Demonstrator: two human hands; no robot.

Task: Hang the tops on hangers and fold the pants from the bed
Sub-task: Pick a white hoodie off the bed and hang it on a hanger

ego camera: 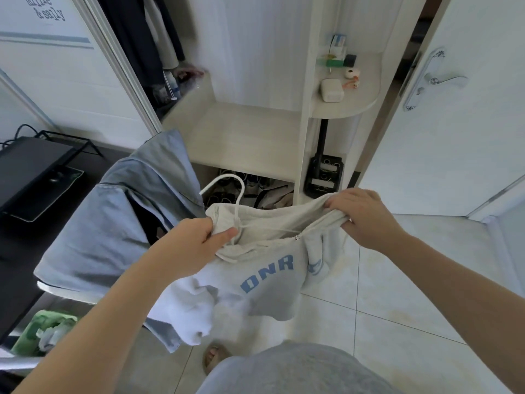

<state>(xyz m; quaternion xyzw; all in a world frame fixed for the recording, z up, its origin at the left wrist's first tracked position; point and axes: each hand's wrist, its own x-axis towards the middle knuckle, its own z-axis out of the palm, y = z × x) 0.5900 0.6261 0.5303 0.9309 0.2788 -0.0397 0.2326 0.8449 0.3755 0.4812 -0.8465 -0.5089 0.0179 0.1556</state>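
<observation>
A light grey hoodie (270, 291) with blue letters hangs in front of me, held up by both hands. My left hand (196, 245) grips the left side of its hood edge, next to the neck of a white hanger (227, 180) whose hook sticks up above the cloth. My right hand (363, 217) grips the right side of the hood opening. The rest of the hanger is hidden inside the hoodie. A white drawstring runs between my hands.
A blue denim garment (119, 223) is draped over a chair on the left. Straight ahead stands an open wardrobe with a bare shelf (244, 135) and hanging dark clothes (142, 38). A door (454, 109) stands open on the right. Tiled floor below.
</observation>
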